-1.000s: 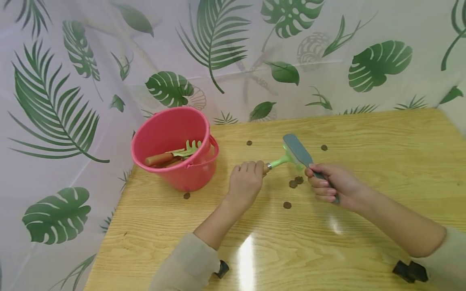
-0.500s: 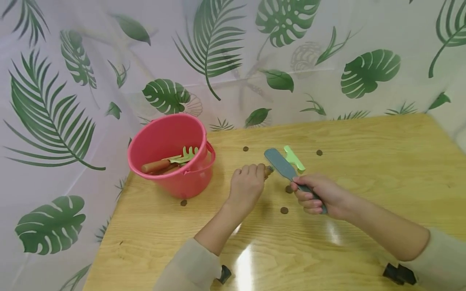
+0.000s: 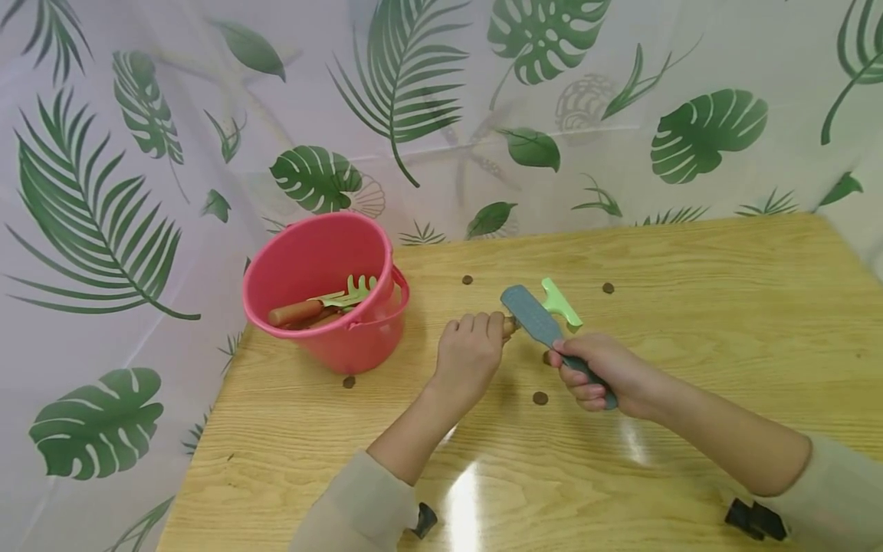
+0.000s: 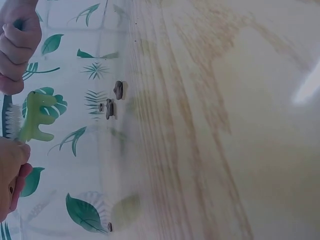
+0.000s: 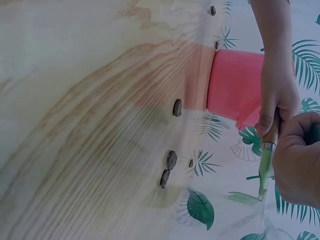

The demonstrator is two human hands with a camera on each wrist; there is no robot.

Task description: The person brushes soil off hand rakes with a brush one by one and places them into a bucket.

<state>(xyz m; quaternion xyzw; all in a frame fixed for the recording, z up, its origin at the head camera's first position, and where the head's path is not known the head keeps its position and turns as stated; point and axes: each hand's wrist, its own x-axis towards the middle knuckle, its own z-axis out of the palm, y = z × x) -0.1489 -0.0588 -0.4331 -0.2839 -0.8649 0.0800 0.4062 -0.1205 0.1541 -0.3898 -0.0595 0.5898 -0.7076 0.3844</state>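
Observation:
In the head view my left hand (image 3: 471,353) grips the wooden handle of a small green garden hand rake (image 3: 562,304), its head held above the table. My right hand (image 3: 600,372) holds a grey-blue brush (image 3: 531,314) by the handle. The back of the brush overlaps the rake's neck in this view and hides it. From the left wrist, white bristles (image 4: 13,120) face the green tines (image 4: 40,117) and lie right at them. The right wrist view shows the wooden handle (image 5: 271,132) and metal collar in the left hand.
A pink bucket (image 3: 359,345) with a hanging handle stands at the table's left, holding green garden tools with wooden handles (image 3: 297,313). Several dark brown lumps (image 3: 541,398) lie scattered on the wooden table (image 3: 724,307). A leaf-patterned sheet (image 3: 428,207) hangs behind.
The brush has moved left and toward me, from over the rake's head to its neck near my left hand. In the last half second both hands stay nearly in place.

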